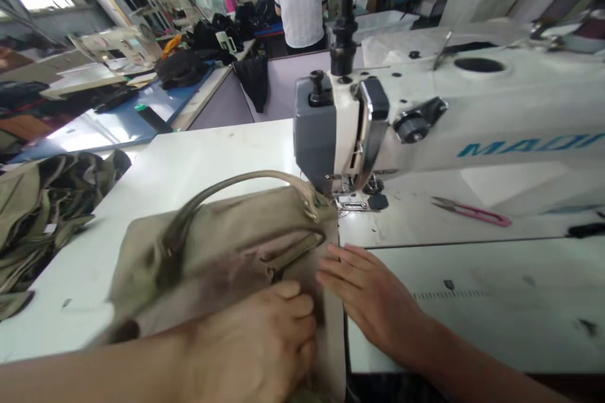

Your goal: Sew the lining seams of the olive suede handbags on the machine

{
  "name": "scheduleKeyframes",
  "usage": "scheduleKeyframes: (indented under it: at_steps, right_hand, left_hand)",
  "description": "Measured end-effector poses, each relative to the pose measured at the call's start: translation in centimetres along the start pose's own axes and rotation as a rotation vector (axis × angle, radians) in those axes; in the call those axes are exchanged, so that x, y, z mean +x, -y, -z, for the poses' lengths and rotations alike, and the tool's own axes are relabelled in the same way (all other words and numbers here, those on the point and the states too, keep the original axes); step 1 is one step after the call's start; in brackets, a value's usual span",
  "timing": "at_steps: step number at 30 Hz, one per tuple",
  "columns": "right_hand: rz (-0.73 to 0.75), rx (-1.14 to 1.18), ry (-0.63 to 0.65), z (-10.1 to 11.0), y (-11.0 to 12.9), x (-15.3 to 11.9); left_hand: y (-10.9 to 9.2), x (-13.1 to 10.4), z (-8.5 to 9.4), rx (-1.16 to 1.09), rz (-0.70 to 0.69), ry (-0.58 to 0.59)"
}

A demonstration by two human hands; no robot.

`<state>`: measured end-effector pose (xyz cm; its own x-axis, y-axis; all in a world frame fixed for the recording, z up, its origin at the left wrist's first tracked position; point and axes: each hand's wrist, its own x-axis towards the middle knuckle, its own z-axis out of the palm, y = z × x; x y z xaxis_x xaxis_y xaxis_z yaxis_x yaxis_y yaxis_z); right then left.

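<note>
An olive-green bag (236, 220) with a curved handle lies on the white sewing table, its upper right corner at the needle area of a white sewing machine (472, 107). My left hand (269, 334) is closed on the bag's near part, fingers curled into the fabric. Flat against the bag's right edge, with fingers stretched out, rests my right hand (363, 289). A short strap (295, 255) shows just beyond my left hand. Parts of the bag are blurred, and my left forearm covers its near side.
Pink-handled thread snips (472, 211) lie on the machine bed. Folded olive fabric pieces (51, 208) are heaped at the left edge of the white table (227, 141). A person in a white shirt (301, 0) stands beyond the machine, facing away. A blue table (118, 119) holds dark items.
</note>
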<state>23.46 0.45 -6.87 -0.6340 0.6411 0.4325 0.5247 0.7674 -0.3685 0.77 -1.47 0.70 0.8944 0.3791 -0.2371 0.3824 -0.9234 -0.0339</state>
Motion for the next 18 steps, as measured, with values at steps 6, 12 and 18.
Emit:
scheduleKeyframes:
  at_steps: [6, 12, 18]
  right_hand:
    - [-0.034, 0.011, -0.043, 0.7, 2.6, -1.0]
    - [-0.006, -0.044, -0.077, 0.0, 3.4, -1.0]
    - [0.052, -0.031, -0.022, 0.7, 2.9, -0.6]
  left_hand:
    - [2.8, 2.6, -2.7, -0.178, 0.148, -0.067]
    - [3.4, 1.2, -3.8, -0.212, 0.221, -0.028]
    - [3.5, 1.2, -3.2, -0.534, 0.338, -0.042]
